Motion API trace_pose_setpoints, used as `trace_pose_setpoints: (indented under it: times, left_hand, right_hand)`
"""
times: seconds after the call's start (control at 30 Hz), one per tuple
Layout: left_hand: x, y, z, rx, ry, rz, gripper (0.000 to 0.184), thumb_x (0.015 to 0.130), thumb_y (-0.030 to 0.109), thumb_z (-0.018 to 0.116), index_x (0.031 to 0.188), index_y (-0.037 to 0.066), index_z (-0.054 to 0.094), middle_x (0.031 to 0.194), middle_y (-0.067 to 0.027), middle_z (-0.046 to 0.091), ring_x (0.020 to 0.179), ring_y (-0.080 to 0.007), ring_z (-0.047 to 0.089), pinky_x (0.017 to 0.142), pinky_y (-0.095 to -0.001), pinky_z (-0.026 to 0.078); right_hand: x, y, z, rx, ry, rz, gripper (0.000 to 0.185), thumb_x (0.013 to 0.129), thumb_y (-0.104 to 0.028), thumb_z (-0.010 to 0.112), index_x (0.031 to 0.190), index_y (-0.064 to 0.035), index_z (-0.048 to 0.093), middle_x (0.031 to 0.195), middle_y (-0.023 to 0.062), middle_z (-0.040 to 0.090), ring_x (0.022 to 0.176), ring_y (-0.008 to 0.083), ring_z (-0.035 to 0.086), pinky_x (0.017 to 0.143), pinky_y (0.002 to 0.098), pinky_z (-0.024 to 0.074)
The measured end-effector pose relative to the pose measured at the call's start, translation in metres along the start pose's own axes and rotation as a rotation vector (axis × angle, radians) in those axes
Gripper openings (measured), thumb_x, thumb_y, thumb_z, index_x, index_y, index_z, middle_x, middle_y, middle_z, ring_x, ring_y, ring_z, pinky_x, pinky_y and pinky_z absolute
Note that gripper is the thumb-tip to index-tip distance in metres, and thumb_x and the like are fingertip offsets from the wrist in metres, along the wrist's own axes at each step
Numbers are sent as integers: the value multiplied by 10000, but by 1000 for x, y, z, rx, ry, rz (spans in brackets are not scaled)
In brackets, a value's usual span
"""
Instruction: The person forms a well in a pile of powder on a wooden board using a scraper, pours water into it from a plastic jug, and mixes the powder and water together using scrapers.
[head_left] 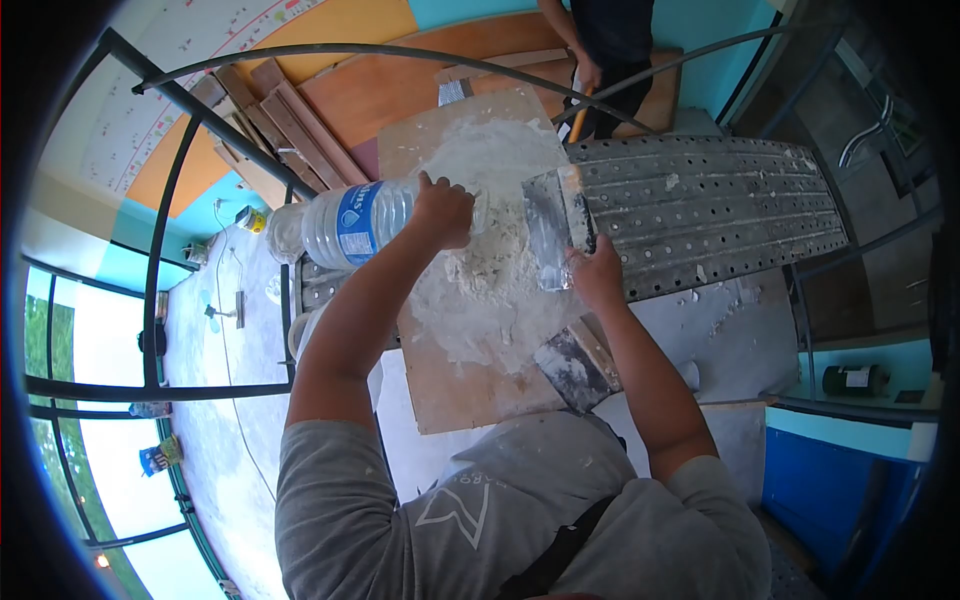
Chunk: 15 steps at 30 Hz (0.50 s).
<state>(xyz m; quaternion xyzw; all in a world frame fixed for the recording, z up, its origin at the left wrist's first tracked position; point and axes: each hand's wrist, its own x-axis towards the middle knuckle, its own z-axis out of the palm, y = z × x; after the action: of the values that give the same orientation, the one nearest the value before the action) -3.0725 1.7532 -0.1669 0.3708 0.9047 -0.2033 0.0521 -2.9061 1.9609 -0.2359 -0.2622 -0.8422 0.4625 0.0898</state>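
My left hand (442,213) is wrapped round the neck end of a large clear water bottle (318,228) with a blue label. The bottle lies nearly sideways, its neck end over a heap of white plaster powder (490,262); I cannot make out whether water is flowing. My right hand (597,272) grips a plastering trowel (548,232), whose flat, smeared blade faces the powder. The heap sits on a plaster-coated board (430,390). Close to my body, a second trowel (578,366) rests across the board's right edge.
Under the board runs a perforated metal scaffold plank (710,215), with dark scaffold rails (220,390) on the left. Wooden planks (300,130) lean at the back left. Beyond the platform stands another person (610,60) in dark clothes. The floor (215,430) lies below.
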Motion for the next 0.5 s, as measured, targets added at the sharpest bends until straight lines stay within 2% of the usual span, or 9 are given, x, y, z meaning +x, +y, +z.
trace_pose_setpoints:
  times: [0.07,0.5]
  left_hand:
    - [0,1,-1,-26,-10,5,372,723,201,645,1070,75,684,1088,-96,657,1119,-302,561,1065,-622,284]
    - [6,3,-5,-31,-75,-3,375,720,193,655,1070,64,683,1105,-104,656,1129,-306,561,1070,-637,269]
  right_hand:
    - [0,1,0,11,3,-11,394,854,-212,689,1092,58,528,1025,290,630,994,452,613,864,471,473]
    - [2,4,5,24,4,-1,401,844,-224,701,1068,58,526,1019,302,628,992,459,613,861,474,474]
